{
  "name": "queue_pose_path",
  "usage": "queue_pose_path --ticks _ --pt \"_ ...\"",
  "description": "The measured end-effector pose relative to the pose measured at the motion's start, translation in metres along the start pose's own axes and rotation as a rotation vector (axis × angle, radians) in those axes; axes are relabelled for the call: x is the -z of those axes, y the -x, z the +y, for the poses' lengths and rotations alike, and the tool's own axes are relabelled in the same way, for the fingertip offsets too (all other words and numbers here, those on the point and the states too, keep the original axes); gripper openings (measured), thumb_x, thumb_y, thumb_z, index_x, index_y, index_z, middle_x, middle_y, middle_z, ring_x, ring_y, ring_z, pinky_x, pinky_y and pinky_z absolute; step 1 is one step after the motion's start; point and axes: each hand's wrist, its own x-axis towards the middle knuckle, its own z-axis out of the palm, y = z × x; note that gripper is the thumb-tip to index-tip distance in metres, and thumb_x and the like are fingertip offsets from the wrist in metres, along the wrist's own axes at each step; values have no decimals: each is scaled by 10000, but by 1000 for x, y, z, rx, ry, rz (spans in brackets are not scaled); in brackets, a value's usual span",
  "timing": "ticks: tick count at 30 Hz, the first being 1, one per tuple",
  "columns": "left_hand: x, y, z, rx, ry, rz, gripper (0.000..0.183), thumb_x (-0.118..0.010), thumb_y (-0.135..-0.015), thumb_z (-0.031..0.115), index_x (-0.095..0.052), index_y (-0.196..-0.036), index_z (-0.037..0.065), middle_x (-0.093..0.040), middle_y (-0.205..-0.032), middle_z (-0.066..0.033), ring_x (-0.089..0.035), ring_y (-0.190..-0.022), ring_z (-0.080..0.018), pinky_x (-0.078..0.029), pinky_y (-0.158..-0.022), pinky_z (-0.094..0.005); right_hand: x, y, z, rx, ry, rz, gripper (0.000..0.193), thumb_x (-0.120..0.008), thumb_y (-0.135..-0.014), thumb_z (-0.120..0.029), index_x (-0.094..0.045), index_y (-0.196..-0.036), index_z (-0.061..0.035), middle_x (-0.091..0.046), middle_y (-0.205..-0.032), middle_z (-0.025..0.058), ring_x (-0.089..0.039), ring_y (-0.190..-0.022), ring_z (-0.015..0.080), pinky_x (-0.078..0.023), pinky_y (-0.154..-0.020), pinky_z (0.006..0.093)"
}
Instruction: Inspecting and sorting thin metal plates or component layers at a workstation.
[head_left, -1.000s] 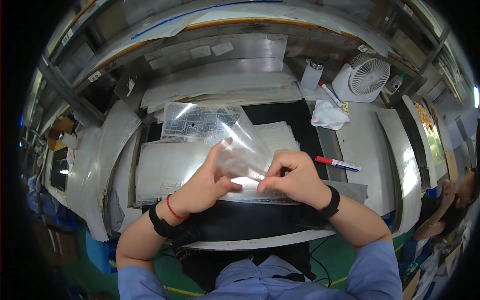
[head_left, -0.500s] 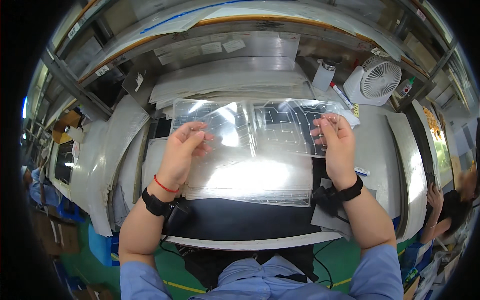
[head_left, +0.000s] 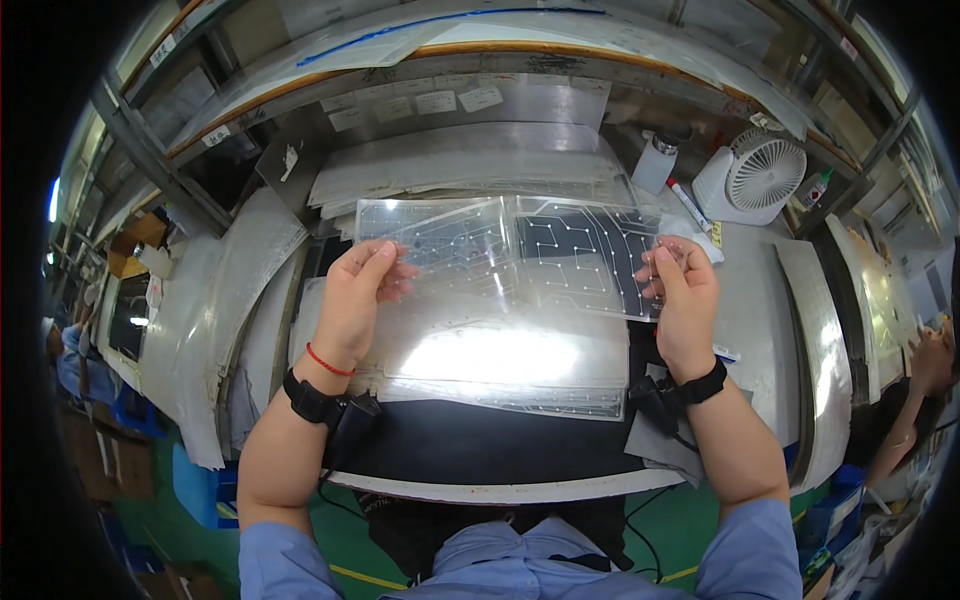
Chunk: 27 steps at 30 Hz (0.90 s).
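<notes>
A thin transparent plastic sheet (head_left: 577,262) with printed line-and-dot patterns is held up between my two hands. My left hand (head_left: 362,285) pinches its left edge between thumb and fingers. At the opposite edge, my right hand (head_left: 684,282) grips it the same way, thumb on top. Below lies a stack of similar clear sheets (head_left: 500,385) with strong glare on it; whether the held sheet touches the stack I cannot tell. The stack rests on a black work surface (head_left: 480,440).
Behind are piled large pale sheets (head_left: 470,155). A white fan (head_left: 752,178), a white bottle (head_left: 656,160) and a red-capped marker (head_left: 688,203) stand or lie at the back right. Curved sheets flank both sides (head_left: 215,330). A shelf (head_left: 540,48) spans above. A co-worker's hand (head_left: 932,358) shows far right.
The held sheet has tilted, so its glare has faded and its pattern shows more clearly. My right hand has shifted slightly rightward. The co-worker's hand at far right has moved.
</notes>
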Motion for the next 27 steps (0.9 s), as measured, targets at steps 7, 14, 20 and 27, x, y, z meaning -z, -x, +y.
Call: queue_pose_path --ticks 7,14,20,27 --pt "-1 1 -2 -7 85 39 253 -597 -946 288 -654 -973 44 -666 -845 -40 -614 -760 -116 -479 -700 -250 0 0 0 -10 -34 3 188 -559 -955 -126 -583 -1103 -14 -648 -903 59 -597 -717 94 -439 -597 200" --pt "3 -1 -3 15 194 35 222 -601 -945 280 -657 -951 65 -657 -844 -16 -611 -771 -97 -482 -706 -251 1 -2 2 -75 -63 33 205 -579 -949 -178 -590 -1082 -22 -654 -858 48 -578 -657 77 -419 -578 193" --pt "6 -2 -4 36 271 21 206 -601 -949 276 -655 -942 77 -644 -853 8 -611 -815 -93 -480 -721 -246 3 -3 3 -93 -96 49 199 -592 -941 -189 -599 -1065 -34 -658 -835 42 -573 -630 79 -411 -570 193" --pt "5 -1 -4 66 335 6 191 -597 -953 266 -652 -943 84 -637 -862 9 -610 -823 -90 -479 -718 -241 4 -4 5 -109 -131 44 197 -606 -936 -196 -604 -1056 -40 -661 -830 33 -569 -621 79 -407 -565 195"
